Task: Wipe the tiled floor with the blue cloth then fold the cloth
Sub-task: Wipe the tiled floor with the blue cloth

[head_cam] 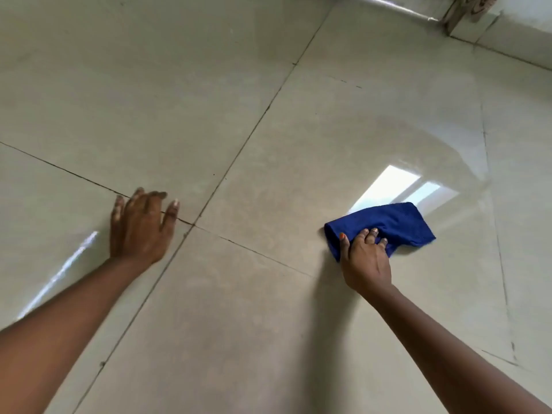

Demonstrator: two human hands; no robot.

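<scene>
— Where do we have the blue cloth [388, 227] right now?

— On the tiled floor [268, 324], to the right of the grout crossing [194, 225] and well apart from it, on the glossy tile where a window reflection [397, 186] shows just beyond the cloth.

— And our grip on it?

— Our right hand [366, 261] presses down on its near-left part, fingers curled over and bunching the fabric, thumb along the cloth's left edge. So the hand is closed on the cloth, pinning it to the floor. Most of the cloth spreads out past the fingertips, up and to the right of the hand.

— Why hold it that way?

— We judge it keeps the cloth from slipping while it's pushed across the tile; the loose part leading the hand covers more floor per stroke.

— What about our left hand [140, 225]?

— Flat on the floor just left of the grout crossing, fingers spread, holding nothing. It looks like a brace, taking our weight as we lean toward the cloth.

— So which step are we on?

— Wiping, we'd say. The cloth lies loosely bunched, not yet neatly folded.
</scene>
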